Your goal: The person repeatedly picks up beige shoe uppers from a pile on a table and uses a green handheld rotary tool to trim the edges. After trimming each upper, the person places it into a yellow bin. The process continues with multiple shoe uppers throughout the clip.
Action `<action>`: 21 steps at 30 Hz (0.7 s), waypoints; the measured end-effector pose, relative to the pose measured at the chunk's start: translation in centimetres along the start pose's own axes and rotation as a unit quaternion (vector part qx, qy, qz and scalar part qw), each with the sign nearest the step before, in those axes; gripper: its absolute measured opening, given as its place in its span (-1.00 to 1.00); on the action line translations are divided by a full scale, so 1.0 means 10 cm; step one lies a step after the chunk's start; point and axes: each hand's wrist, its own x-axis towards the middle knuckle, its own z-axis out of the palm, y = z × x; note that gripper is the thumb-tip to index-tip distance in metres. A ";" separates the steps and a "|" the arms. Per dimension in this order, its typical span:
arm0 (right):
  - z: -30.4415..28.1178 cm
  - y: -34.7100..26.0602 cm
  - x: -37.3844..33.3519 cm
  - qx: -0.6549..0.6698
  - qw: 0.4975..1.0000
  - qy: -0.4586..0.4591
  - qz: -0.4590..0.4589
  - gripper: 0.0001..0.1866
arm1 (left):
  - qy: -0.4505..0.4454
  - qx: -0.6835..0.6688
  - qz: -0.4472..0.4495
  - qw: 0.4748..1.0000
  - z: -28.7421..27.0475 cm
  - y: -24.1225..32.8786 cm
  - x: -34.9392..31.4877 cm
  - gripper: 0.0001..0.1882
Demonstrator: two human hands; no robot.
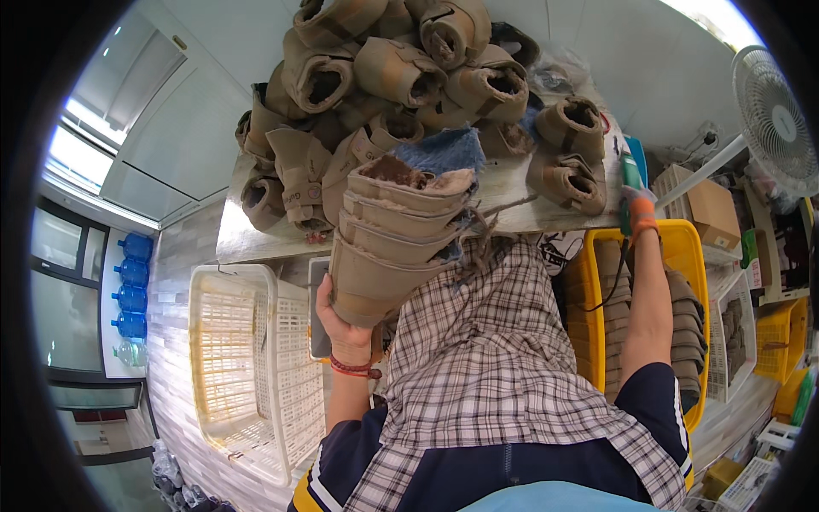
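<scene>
My left hand (pixel 344 333) is closed around the lower end of a stack of nested tan shoe uppers (pixel 375 264). Their openings show a brown fuzzy lining, and a blue fuzzy piece (pixel 448 152) sticks out at the top. To the right, my right hand (pixel 641 211), in an orange and grey glove, grips a slim green corded tool (pixel 630 169) beside the table's right edge; its exact kind is unclear. A black cable runs down from it. Beyond the stack, a heap of similar tan shoe uppers (pixel 401 72) covers much of the table (pixel 235 241).
A yellow crate (pixel 701 264) holding rows of tan uppers (pixel 687 328) stands under my right arm. On the left is a white plastic basket (pixel 275 341). A fan (pixel 775 119) and a cardboard box (pixel 715 213) are at the right; blue water bottles (pixel 132 273) line the far left.
</scene>
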 end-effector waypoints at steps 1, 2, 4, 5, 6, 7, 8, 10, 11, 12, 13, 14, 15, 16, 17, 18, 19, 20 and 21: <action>-0.03 0.02 -0.12 0.001 0.999 0.036 -0.020 -0.67 | 0.002 0.002 -0.002 1.000 -0.01 0.03 0.00 -0.58; -0.09 0.04 -0.25 0.001 0.997 0.073 -0.039 -0.68 | 0.003 0.003 -0.005 1.000 0.00 0.07 0.00 -0.58; -0.08 -0.47 -0.94 0.166 0.985 0.039 -0.021 -0.70 | 0.010 -0.003 -0.002 1.000 -0.01 0.10 -0.05 -0.59; -0.14 -0.64 -1.21 0.188 0.982 0.015 -0.024 -0.71 | 0.006 -0.007 -0.007 1.000 0.02 0.11 -0.06 -0.59; -0.22 -0.75 -1.44 0.209 0.977 -0.008 -0.026 -0.72 | 0.003 -0.010 -0.014 1.000 0.06 0.10 -0.06 -0.60; -0.26 -0.81 -1.65 0.229 0.973 -0.029 -0.026 -0.72 | 0.005 -0.007 -0.019 1.000 0.08 0.10 -0.07 -0.59; -0.28 -0.83 -1.83 0.198 0.977 -0.033 -0.071 -0.70 | 0.007 -0.003 -0.025 1.000 0.12 0.10 -0.09 -0.58; -0.25 -0.87 -2.13 0.131 0.977 -0.043 -0.161 -0.64 | 0.009 0.011 -0.039 0.999 0.19 0.11 -0.10 -0.59; -0.20 -0.93 -2.29 0.076 0.967 -0.031 -0.240 -0.60 | 0.011 0.021 -0.048 0.999 0.22 0.11 -0.10 -0.60; -0.14 -0.99 -2.46 0.021 0.948 -0.020 -0.316 -0.56 | 0.012 0.032 -0.057 0.998 0.26 0.12 -0.12 -0.61; -0.09 -1.03 -2.57 -0.034 0.921 -0.013 -0.389 -0.52 | 0.021 0.039 -0.062 0.997 0.28 0.13 -0.15 -0.61; -0.08 -1.09 -2.65 -0.099 0.891 -0.011 -0.444 -0.49 | 0.029 0.045 -0.067 0.996 0.30 0.14 -0.16 -0.61; -0.08 -1.15 -2.71 -0.164 0.853 -0.008 -0.495 -0.45 | 0.037 0.052 -0.072 0.995 0.31 0.16 -0.16 -0.61; -0.08 -1.17 -2.76 -0.228 0.809 -0.006 -0.542 -0.42 | 0.048 0.057 -0.071 0.995 0.30 0.18 -0.16 -0.60; -0.08 -1.13 -2.78 -0.241 0.799 -0.010 -0.552 -0.41 | 0.058 0.062 -0.070 0.994 0.28 0.21 -0.16 -0.60; -0.06 -1.09 -2.81 -0.253 0.788 -0.015 -0.562 -0.40 | 0.069 0.067 -0.068 0.993 0.25 0.24 -0.17 -0.59; -0.05 -1.07 -2.84 -0.265 0.776 -0.020 -0.572 -0.39 | 0.065 0.075 -0.071 0.993 0.23 0.29 -0.18 -0.60; -0.06 -1.08 -2.88 -0.281 0.777 -0.030 -0.562 -0.37 | 0.062 0.083 -0.073 0.992 0.22 0.33 -0.18 -0.60; -0.05 -1.05 -2.87 -0.280 0.771 -0.032 -0.571 -0.37 | 0.058 0.091 -0.074 0.991 0.20 0.35 -0.18 -0.61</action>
